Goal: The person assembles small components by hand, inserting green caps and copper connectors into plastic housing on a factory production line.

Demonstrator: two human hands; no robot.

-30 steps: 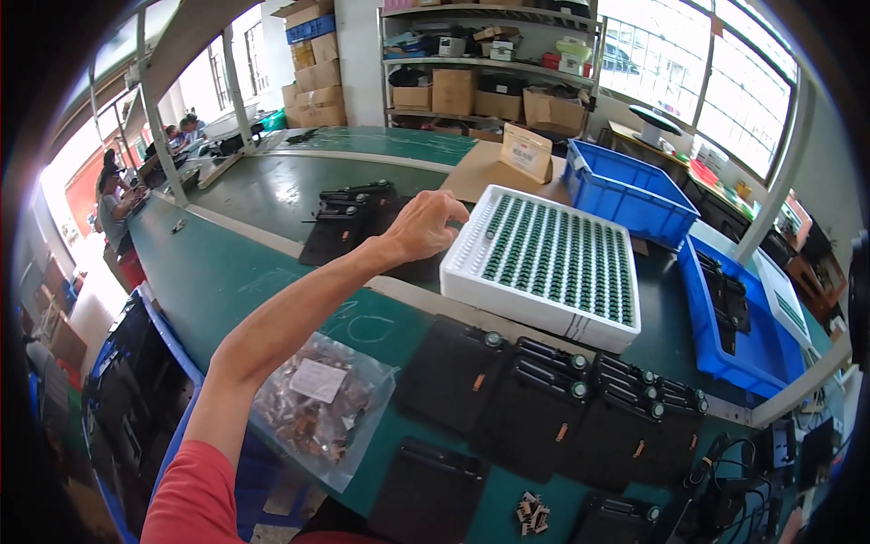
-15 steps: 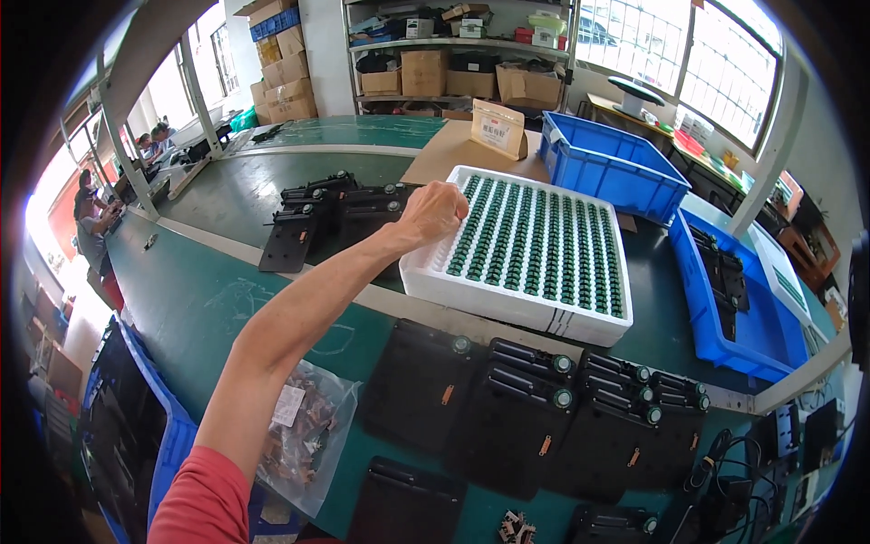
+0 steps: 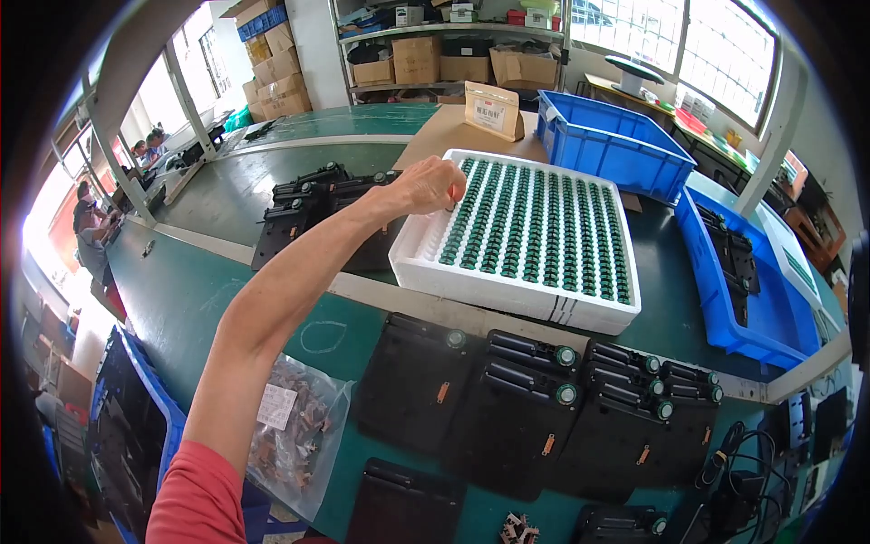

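My left hand [image 3: 424, 184] reaches forward over the left rear part of a white foam tray [image 3: 471, 295]. The tray holds rows of small green round parts [image 3: 553, 227]. My fingers are bunched with the tips down at the tray's leftmost rows; whether they pinch a part is hidden. The bare forearm stretches back to a red sleeve at the lower left. My right hand is out of view. Black flat housings with green knobs [image 3: 526, 390] lie in a row in front of the tray, and more black housings [image 3: 304, 204] lie to the left of my hand.
A clear bag of small parts [image 3: 294, 435] lies near my elbow. Blue bins stand behind the tray [image 3: 616, 150] and at the right [image 3: 757, 281], and a blue crate [image 3: 136, 426] sits lower left. Cables [image 3: 734, 462] lie lower right. Other people work far left [image 3: 91, 227].
My left hand has moved from the tray's near-left corner further in, over its left rear rows. The view has shifted closer to the tray.
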